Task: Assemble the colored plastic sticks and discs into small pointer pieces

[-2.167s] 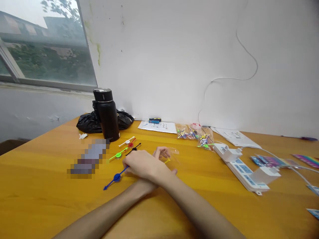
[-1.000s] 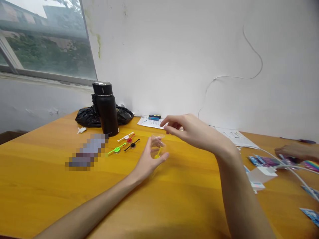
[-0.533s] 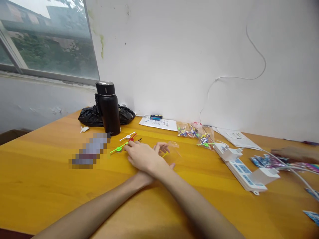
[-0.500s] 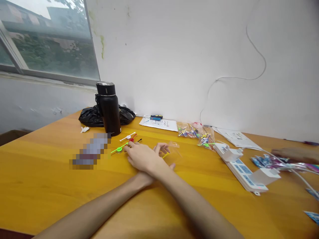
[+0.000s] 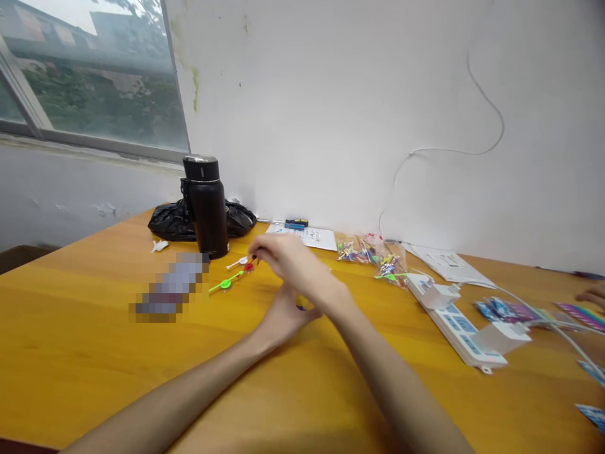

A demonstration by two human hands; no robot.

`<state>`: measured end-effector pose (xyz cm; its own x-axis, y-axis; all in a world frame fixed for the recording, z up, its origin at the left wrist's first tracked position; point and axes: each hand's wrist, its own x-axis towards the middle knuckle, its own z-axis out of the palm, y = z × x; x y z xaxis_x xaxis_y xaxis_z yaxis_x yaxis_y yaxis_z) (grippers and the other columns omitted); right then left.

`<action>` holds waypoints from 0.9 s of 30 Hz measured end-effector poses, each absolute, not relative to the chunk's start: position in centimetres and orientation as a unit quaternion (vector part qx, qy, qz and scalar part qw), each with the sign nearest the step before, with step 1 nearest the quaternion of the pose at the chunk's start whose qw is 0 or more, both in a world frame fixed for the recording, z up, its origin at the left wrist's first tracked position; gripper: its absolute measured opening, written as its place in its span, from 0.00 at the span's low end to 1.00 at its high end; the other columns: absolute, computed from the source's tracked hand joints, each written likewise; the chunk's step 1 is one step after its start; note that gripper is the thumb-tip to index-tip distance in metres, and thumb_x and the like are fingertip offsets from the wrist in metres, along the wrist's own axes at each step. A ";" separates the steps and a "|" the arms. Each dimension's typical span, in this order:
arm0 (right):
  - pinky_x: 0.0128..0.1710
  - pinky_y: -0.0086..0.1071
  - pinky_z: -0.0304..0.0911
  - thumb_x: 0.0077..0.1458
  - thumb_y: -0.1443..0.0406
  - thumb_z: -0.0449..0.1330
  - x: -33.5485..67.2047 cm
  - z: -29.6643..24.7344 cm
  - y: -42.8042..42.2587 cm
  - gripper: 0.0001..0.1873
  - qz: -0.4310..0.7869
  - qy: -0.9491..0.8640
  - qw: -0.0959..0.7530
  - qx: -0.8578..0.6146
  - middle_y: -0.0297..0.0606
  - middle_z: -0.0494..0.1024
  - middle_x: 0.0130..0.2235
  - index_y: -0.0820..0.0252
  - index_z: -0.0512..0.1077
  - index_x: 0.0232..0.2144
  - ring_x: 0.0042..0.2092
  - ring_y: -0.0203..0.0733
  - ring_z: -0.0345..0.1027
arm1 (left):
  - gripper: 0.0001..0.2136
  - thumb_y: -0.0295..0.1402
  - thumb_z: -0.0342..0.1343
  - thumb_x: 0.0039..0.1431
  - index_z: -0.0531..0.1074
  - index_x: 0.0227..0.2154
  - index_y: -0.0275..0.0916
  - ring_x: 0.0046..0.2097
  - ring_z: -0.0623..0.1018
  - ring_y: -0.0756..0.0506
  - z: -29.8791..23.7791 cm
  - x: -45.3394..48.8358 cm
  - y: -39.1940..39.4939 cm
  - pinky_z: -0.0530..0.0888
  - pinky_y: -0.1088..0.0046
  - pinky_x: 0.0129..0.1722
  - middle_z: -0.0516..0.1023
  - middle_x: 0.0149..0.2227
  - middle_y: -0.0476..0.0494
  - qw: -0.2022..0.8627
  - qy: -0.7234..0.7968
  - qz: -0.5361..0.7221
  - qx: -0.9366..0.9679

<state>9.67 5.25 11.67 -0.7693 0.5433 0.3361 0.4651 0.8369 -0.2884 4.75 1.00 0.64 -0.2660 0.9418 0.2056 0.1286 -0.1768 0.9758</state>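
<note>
Just two slim bare forearms over the orange wooden table (image 5: 94,353), uncovered from the wrists to where the view cuts them off. Both the left hand (image 5: 283,313) and right hand (image 5: 289,257) are bare too.

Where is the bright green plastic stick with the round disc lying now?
In the head view, the bright green plastic stick lies on the wooden table left of centre, in front of the black metal bottle, beside the small red plastic piece.

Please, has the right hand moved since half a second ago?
Yes: the right hand moved toward the wall, level now with the base of the black flask.
</note>
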 end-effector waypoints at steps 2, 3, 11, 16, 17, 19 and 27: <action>0.46 0.30 0.65 0.65 0.70 0.51 11.9 14.0 5.2 0.12 0.123 -0.915 0.295 -0.248 0.38 0.80 0.43 0.59 0.74 0.44 0.44 0.37 0.74 | 0.21 0.34 0.62 0.51 0.72 0.49 0.37 0.48 0.77 0.41 0.7 4.4 1.1 0.74 0.67 0.50 0.78 0.46 0.42 0.357 0.482 0.570 0.562; 0.46 0.31 0.66 0.66 0.68 0.52 13.2 15.2 5.0 0.12 0.126 -0.901 0.327 -0.257 0.38 0.81 0.43 0.59 0.74 0.44 0.44 0.38 0.74 | 0.22 0.33 0.64 0.51 0.70 0.50 0.40 0.49 0.76 0.41 0.6 4.2 1.2 0.72 0.65 0.53 0.77 0.47 0.42 0.362 0.444 0.564 0.594; 0.48 0.40 0.71 0.62 0.59 0.58 20.3 19.2 4.1 0.11 0.098 -0.844 0.400 -0.344 0.40 0.81 0.41 0.58 0.77 0.40 0.43 0.44 0.76 | 0.21 0.36 0.62 0.58 0.65 0.52 0.43 0.53 0.73 0.43 0.1 3.6 1.7 0.67 0.61 0.57 0.72 0.53 0.40 0.378 0.409 0.564 0.610; 0.44 0.36 0.71 0.61 0.62 0.58 20.3 18.6 4.4 0.09 0.160 -0.861 0.352 -0.331 0.40 0.82 0.40 0.59 0.77 0.39 0.42 0.42 0.77 | 0.19 0.37 0.62 0.58 0.65 0.50 0.43 0.54 0.72 0.43 0.5 3.6 1.7 0.66 0.62 0.58 0.71 0.54 0.40 0.370 0.409 0.568 0.611; 0.43 0.35 0.71 0.61 0.62 0.58 20.1 18.5 4.3 0.09 0.174 -0.865 0.334 -0.331 0.40 0.82 0.40 0.59 0.77 0.39 0.42 0.42 0.77 | 0.19 0.37 0.62 0.58 0.65 0.50 0.43 0.55 0.72 0.43 0.5 3.6 1.7 0.66 0.62 0.58 0.71 0.54 0.41 0.370 0.408 0.571 0.608; 0.42 0.33 0.71 0.61 0.63 0.58 19.7 18.2 4.3 0.09 0.199 -0.875 0.292 -0.330 0.39 0.82 0.39 0.59 0.77 0.39 0.42 0.41 0.77 | 0.20 0.37 0.62 0.57 0.64 0.51 0.43 0.56 0.71 0.43 0.4 3.6 1.8 0.66 0.63 0.58 0.71 0.54 0.41 0.371 0.404 0.581 0.602; 0.39 0.30 0.66 0.65 0.64 0.54 17.9 17.5 3.9 0.11 0.132 -0.898 0.242 -0.344 0.36 0.81 0.40 0.57 0.76 0.43 0.40 0.38 0.74 | 0.21 0.37 0.61 0.58 0.64 0.52 0.44 0.54 0.73 0.43 0.1 3.7 1.8 0.67 0.63 0.57 0.72 0.54 0.43 0.369 0.418 0.566 0.607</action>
